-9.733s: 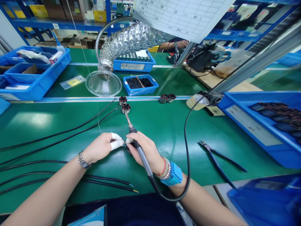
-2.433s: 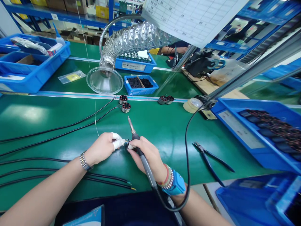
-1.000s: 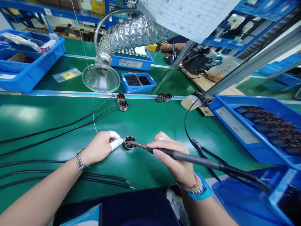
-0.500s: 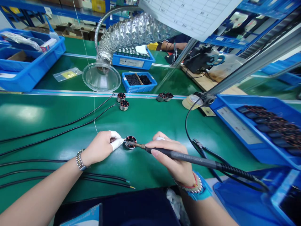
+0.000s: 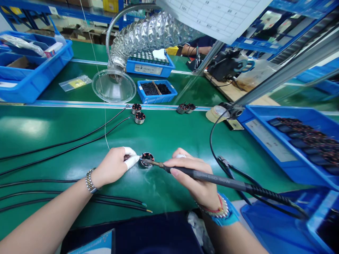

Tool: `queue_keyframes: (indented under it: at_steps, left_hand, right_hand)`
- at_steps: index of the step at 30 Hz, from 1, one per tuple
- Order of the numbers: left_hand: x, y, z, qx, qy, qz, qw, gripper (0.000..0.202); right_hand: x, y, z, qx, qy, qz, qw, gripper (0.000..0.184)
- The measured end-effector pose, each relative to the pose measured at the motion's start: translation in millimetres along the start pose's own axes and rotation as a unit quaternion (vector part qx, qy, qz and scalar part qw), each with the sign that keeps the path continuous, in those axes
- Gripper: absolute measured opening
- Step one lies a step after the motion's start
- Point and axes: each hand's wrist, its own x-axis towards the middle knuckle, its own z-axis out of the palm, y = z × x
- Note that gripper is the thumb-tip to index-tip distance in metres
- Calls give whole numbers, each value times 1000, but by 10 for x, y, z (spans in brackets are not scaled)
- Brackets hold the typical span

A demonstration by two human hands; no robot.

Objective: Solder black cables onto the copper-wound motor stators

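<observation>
My left hand [image 5: 116,164], with white covers on its fingertips, is closed in a pinch at the left rim of a small round motor stator [image 5: 147,155]. A dark cable end shows between its fingers, and a thin solder wire [image 5: 105,123] hangs down from above to this hand. My right hand [image 5: 193,173] grips a black soldering iron [image 5: 219,179] like a pen. The iron's tip rests at the inside of the stator, near my left fingertips. The exact contact is too small to make out. Faint smoke drifts below the stator.
Black cables [image 5: 53,148] lie at left, two joined to stators [image 5: 140,118]. A fume funnel [image 5: 114,86] hangs behind. Two more stators [image 5: 182,108], a tape roll [image 5: 217,114] and blue bins [image 5: 270,139] are around. The iron's cord runs right. Another person's arm [image 5: 189,50] shows beyond.
Both hands and the iron keep almost the same position. A faint wisp of smoke now shows over the table below the stator. The view has shifted very slightly.
</observation>
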Motion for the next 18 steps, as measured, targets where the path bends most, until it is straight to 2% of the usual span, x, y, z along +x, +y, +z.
queue_keyframes:
  at_steps: [18]
  left_hand:
    - [-11, -2, -8, 2, -6, -12, 1000, 29]
  right_hand:
    - [-32, -16, -67, 14, 45, -12, 999, 22]
